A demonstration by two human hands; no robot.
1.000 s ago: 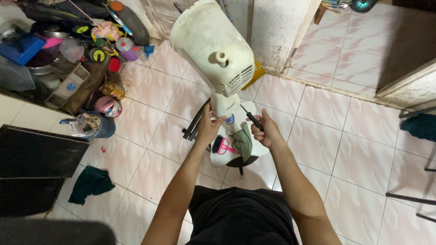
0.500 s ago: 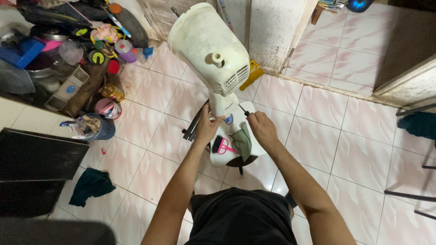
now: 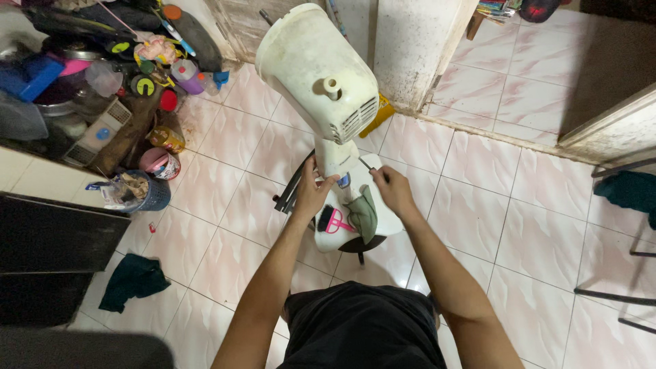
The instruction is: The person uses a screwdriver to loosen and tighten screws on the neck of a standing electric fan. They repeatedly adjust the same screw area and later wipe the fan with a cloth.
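On a small stool over the pink tiled floor (image 3: 478, 205) sits the cream fan body (image 3: 321, 75), motor housing up top w/ its blades and guard off. Left hand (image 3: 311, 195) has fingers wrapped round the fan's neck (image 3: 335, 160), steadying it. Right hand (image 3: 389, 188) is pinched shut on a thin screwdriver (image 3: 367, 165), tip at the neck. A pink-handled brush (image 3: 331, 220) & green rag (image 3: 362, 213) lie on the base. Looks mid-job: housing not yet opened, screws prob. left to do.
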